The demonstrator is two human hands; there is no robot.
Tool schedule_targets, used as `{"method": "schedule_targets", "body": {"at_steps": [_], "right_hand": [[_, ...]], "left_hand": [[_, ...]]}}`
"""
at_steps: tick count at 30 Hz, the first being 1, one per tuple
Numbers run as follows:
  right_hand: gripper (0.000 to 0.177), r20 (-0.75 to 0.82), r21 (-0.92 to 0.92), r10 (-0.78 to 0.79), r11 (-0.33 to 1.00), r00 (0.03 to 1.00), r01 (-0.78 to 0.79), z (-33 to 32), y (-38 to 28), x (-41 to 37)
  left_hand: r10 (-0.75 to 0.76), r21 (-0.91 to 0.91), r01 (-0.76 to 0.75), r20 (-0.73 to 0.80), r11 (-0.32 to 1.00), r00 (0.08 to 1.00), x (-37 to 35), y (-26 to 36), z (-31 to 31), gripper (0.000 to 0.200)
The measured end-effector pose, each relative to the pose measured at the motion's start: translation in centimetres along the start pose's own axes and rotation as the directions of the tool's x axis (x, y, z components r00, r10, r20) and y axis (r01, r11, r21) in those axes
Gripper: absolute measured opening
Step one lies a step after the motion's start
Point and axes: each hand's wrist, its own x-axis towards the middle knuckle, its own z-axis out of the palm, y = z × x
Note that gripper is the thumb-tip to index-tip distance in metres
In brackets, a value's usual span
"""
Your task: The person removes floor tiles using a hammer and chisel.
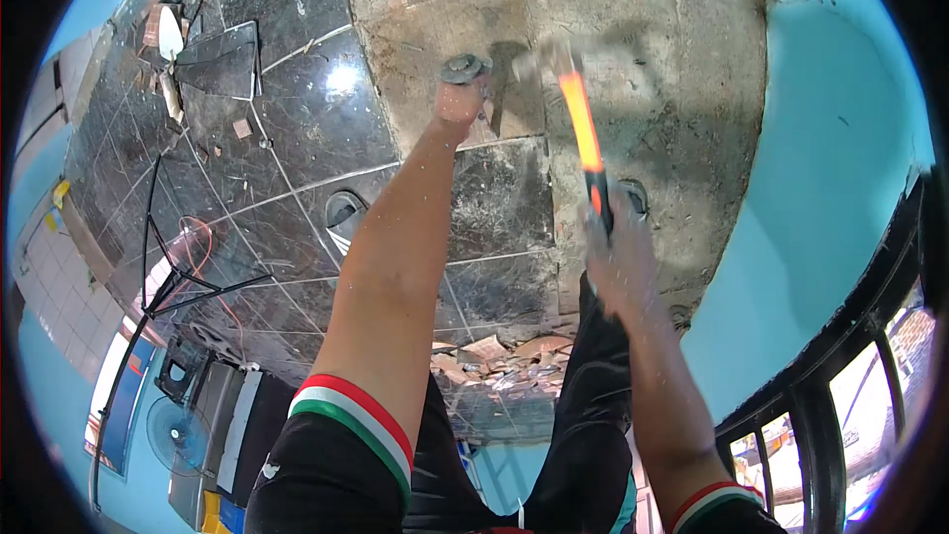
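Note:
My right hand point(621, 262) is wrapped round the dark grip of a hammer point(581, 119) with a bright orange handle. The hammer's head is blurred and hangs over the bare rough floor point(652, 89). To its left, my left hand point(462, 99) is closed round a chisel-like tool with a round grey guard point(463, 68) at its upper end. The tool's lower part is hidden by the hand and forearm. Near my left hand, dark floor tiles point(499, 193) border the stripped floor.
Broken tile pieces point(504, 364) lie in a pile between my legs. A trowel point(171, 35) and rubble are at the upper left. A black metal stand point(153, 237), an orange cable point(210, 242) and a fan point(178, 433) are at the left. A blue wall point(840, 148) runs along the right.

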Motion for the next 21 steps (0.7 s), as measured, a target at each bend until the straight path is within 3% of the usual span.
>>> {"method": "schedule_targets", "body": {"at_steps": [1,4,7,10,13,15,18,21], "right_hand": [[0.038,-0.023,-0.071,-0.075,0.995,0.997,0.073,-1.0,-1.5,1.8],[0.039,-0.013,-0.165,-0.109,0.981,0.994,0.106,-2.7,-6.2,5.5],[0.041,0.102,-0.286,-0.178,0.937,0.979,0.2,-2.9,-7.3,7.7],[0.04,0.299,-0.372,-0.08,0.908,0.951,0.194,-3.2,-8.3,9.2],[0.038,0.322,-0.331,-0.164,0.903,0.933,0.273,-5.0,-11.2,10.3],[0.037,0.282,-0.326,-0.145,0.915,0.948,0.237,-7.0,-14.0,10.6],[0.04,-0.028,-0.245,-0.447,0.87,0.894,0.428,-8.7,-16.2,11.9],[0.047,-0.288,-0.17,-0.45,0.893,0.845,0.418,-8.1,-18.2,11.6]], "left_hand": [[0.04,0.01,-0.04,0.002,0.999,0.999,0.0,-0.2,0.1,0.015],[0.123,0.057,-0.122,-0.008,0.991,0.992,-0.4,-0.2,0.6,0.015],[0.147,0.118,-0.142,-0.035,0.983,0.988,-1.1,0.1,1.6,0.023],[0.205,0.17,-0.195,-0.043,0.966,0.978,-1.5,0.2,2.3,0.026],[0.19,0.215,-0.177,-0.043,0.961,0.981,-1.2,0.4,2.1,0.028],[0.109,0.182,-0.1,-0.039,0.978,0.993,-1.0,0.2,1.8,0.028],[0.13,0.116,-0.123,-0.052,0.986,0.99,-0.3,-0.5,1.5,0.029],[0.12,0.189,-0.102,-0.085,0.977,0.989,-0.6,0.3,1.6,0.028]]}}
